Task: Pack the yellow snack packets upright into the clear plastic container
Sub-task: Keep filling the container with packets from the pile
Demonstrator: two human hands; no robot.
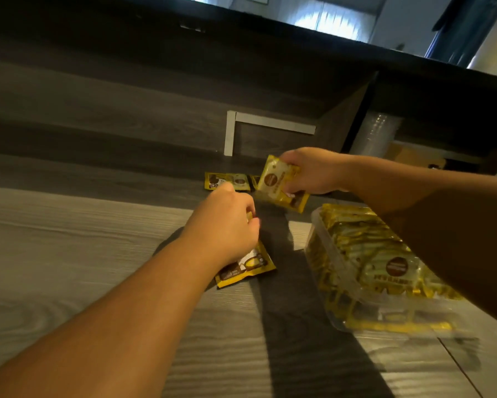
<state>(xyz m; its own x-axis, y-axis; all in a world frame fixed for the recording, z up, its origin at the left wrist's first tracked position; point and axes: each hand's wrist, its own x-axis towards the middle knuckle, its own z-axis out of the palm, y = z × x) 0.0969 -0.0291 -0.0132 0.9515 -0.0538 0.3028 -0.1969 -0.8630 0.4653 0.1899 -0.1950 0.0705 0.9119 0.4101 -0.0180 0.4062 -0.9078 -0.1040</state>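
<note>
The left hand [227, 222] covers most of the packet [245, 265] under it, so only its lower end shows, and the fingertips are out of sight. The right hand [310, 170] hides the upper edge of its packet [281, 185]. The right forearm crosses the container [336, 254], hiding its far right side. Motion blur smears the container's near rim. Print on every packet is too small to read. The far packets [227, 181] lie partly behind the left knuckles.
</note>
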